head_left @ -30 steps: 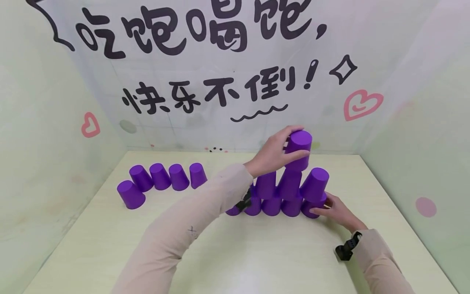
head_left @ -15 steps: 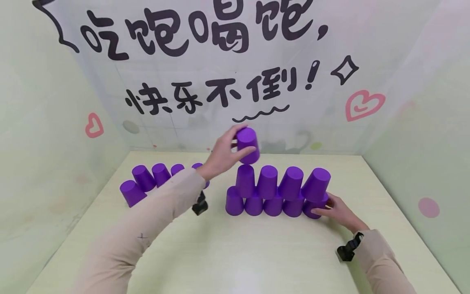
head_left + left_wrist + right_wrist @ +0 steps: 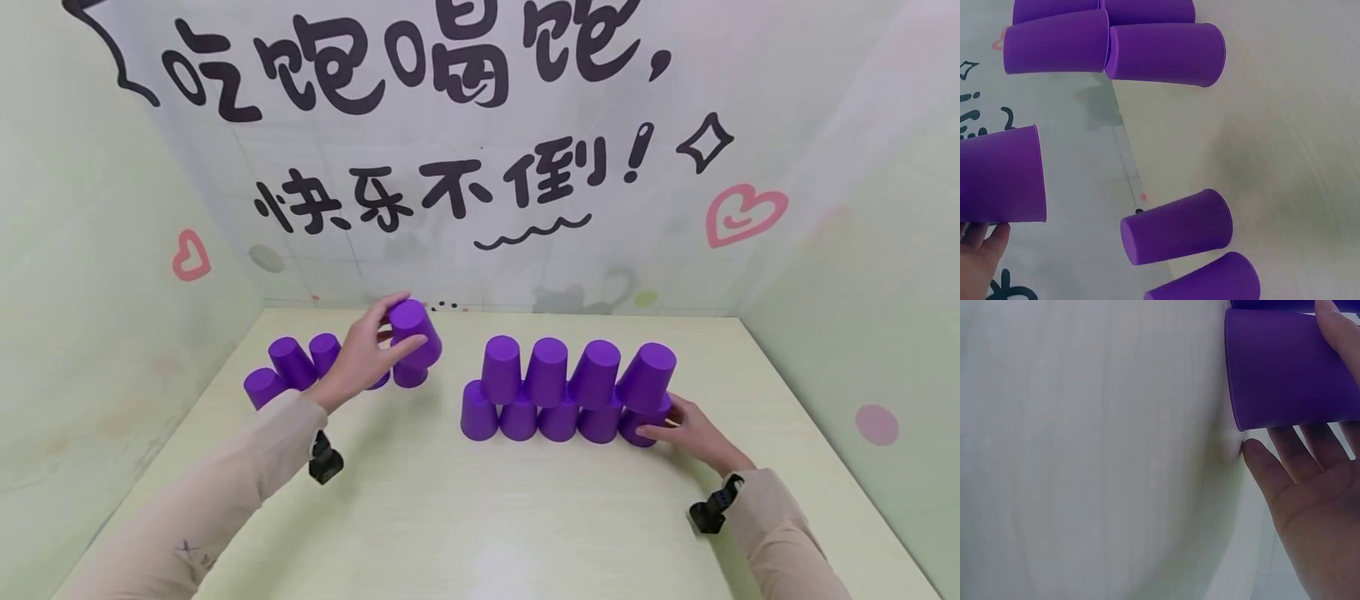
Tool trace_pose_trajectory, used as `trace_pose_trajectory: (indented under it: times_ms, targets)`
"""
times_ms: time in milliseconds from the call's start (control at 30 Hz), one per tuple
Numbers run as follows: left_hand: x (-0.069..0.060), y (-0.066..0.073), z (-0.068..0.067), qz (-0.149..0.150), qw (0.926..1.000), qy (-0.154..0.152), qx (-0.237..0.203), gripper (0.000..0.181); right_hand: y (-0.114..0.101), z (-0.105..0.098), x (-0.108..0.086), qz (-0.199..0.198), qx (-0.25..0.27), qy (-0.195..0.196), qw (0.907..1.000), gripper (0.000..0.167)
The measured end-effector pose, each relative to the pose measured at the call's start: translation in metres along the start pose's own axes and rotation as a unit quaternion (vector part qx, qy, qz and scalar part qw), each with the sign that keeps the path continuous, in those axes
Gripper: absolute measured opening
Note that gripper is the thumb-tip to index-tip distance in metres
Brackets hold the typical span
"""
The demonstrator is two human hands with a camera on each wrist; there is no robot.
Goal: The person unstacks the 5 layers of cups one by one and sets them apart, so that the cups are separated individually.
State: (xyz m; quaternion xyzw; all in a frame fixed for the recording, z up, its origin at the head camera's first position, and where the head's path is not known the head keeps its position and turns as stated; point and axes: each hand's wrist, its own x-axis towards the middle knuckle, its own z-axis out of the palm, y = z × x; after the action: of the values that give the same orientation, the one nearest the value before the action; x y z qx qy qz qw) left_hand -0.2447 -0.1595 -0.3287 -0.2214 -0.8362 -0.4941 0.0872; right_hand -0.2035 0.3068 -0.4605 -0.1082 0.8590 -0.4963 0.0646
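My left hand (image 3: pixel 362 354) holds an upside-down purple cup (image 3: pixel 414 335), fingers behind it and thumb across its front. That cup (image 3: pixel 1000 178) hangs above the right end of a loose row of purple cups, one of which (image 3: pixel 410 377) shows just below. To the right, purple cups (image 3: pixel 551 367) stand upside down in two tiers. My right hand (image 3: pixel 697 437) grips the rightmost bottom cup (image 3: pixel 637 428), thumb in front. In the right wrist view, that cup (image 3: pixel 1285 369) sits between the thumb and the fingers (image 3: pixel 1300 456), whose tips are hidden.
Several cups (image 3: pixel 288 364) stand upside down at the table's left, partly hidden by the left arm. The pale table (image 3: pixel 480 517) is bounded by a printed back wall (image 3: pixel 420 267) and side walls. Each wrist wears a black camera (image 3: pixel 325 461).
My left hand has carried its cup leftward and down, from above the right end of the two-tier stack to above the left row. My right hand keeps its place.
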Motion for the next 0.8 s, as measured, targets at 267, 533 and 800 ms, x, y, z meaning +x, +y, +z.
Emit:
trace_pose_trajectory:
  times_ms: [267,533,800]
  targets:
    - [-0.032,-0.031,-0.028,-0.041,0.9969,0.051,0.043,0.063,0.000,0.001,-0.001,0.000,0.004,0.000,1.0000,0.061]
    - [-0.057,-0.082,-0.045,-0.070,0.9885,0.105,0.083,0.066,0.001,0.001,-0.001,0.003,0.004,0.001,1.0000,0.061]
    - [-0.075,-0.113,-0.058,-0.119,0.9758,0.142,0.115,0.068,0.000,0.001,0.000,0.005,0.002,0.000,1.0000,0.063]
